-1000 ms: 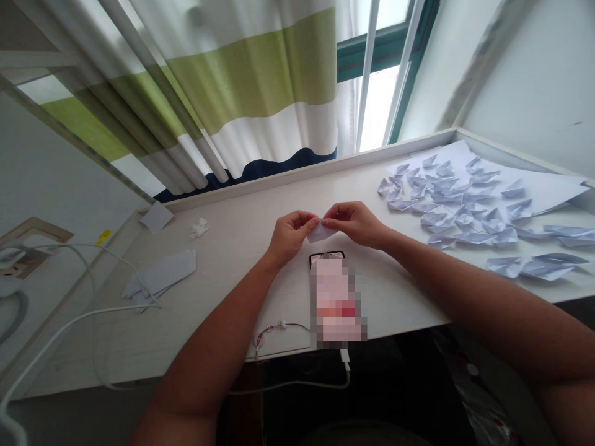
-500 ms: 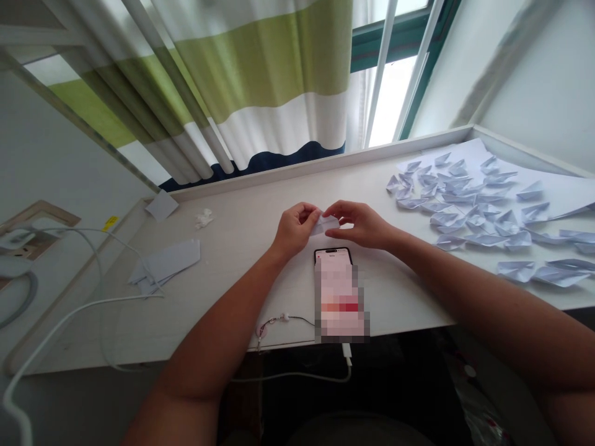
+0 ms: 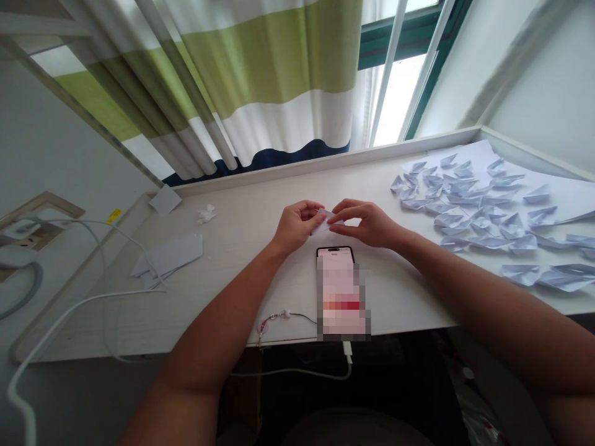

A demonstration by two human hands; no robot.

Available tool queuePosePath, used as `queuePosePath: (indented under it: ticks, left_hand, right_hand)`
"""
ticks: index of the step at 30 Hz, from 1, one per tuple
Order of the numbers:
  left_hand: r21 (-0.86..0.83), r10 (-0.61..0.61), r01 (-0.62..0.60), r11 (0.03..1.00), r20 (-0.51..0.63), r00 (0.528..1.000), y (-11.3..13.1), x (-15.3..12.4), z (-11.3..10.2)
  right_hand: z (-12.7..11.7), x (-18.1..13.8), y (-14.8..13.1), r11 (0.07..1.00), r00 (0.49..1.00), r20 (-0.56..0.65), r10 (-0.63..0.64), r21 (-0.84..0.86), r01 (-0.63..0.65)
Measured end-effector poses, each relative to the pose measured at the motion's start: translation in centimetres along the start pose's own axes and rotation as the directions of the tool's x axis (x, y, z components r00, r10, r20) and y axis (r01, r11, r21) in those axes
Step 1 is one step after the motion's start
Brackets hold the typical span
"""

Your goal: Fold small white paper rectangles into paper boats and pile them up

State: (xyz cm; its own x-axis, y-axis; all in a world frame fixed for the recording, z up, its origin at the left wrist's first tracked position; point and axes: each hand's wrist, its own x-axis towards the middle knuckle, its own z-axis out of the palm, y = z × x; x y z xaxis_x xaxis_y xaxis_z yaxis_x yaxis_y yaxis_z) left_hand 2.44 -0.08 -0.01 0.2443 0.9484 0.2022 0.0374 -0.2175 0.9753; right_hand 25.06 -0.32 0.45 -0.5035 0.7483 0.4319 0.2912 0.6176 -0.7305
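Observation:
Between my two hands, above the middle of the white desk, is a small piece of folded white paper (image 3: 321,224). My left hand (image 3: 300,223) pinches its left side between thumb and curled fingers. The right side is gripped by my right hand (image 3: 365,222), its thumb and fingertips closed on the paper's edge. Part of the paper is hidden behind the fingers. Just below the hands lies a phone (image 3: 335,291) with a lit, partly blurred screen. Many folded paper pieces (image 3: 474,214) are spread over the right of the desk.
A stack of paper sheets (image 3: 170,259) lies at the left, with a crumpled tissue (image 3: 207,214) and a white square of paper (image 3: 165,201) behind it. White cables (image 3: 93,297) cross the left side. A beaded strap (image 3: 274,317) rests by the front edge. Striped curtains (image 3: 260,56) hang behind.
My right fingers have closed in on the paper's right edge, where they were more spread before. The paper has turned slightly between my hands. The camera view has shifted a little.

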Motion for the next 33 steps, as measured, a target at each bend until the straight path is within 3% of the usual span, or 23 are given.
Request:
queuePosePath:
  ticks: [7, 14, 22, 26, 33]
  left_hand:
    - [-0.015, -0.036, 0.036, 0.999, 0.015, 0.999, 0.5, -0.4, 0.0]
    - [-0.102, -0.022, 0.043, 0.994, 0.204, 0.979, 0.8, -0.6, 0.2]
    - [-0.092, -0.026, 0.036, 0.995, 0.107, 0.994, -0.3, 0.0, 0.4]
    - [-0.131, -0.059, 0.073, 0.989, 0.110, 0.992, -0.3, 0.1, 0.3]
    - [-0.131, -0.051, 0.071, 0.989, 0.151, 0.987, -0.1, -0.3, 0.5]
  right_hand:
    - [0.3, 0.1, 0.4, 0.997, 0.997, -0.011, -0.073, -0.023, 0.073]
    - [0.1, 0.2, 0.4, 0.997, 0.991, -0.134, 0.022, -0.068, -0.031]
    - [0.7, 0.4, 0.4, 0.992, 0.965, -0.239, 0.111, 0.083, -0.094]
    - [0.8, 0.5, 0.9, 0.967, 0.959, -0.186, 0.212, 0.185, -0.178]
    - [0.8, 0.4, 0.5, 0.972, 0.954, -0.197, 0.225, 0.111, -0.206]
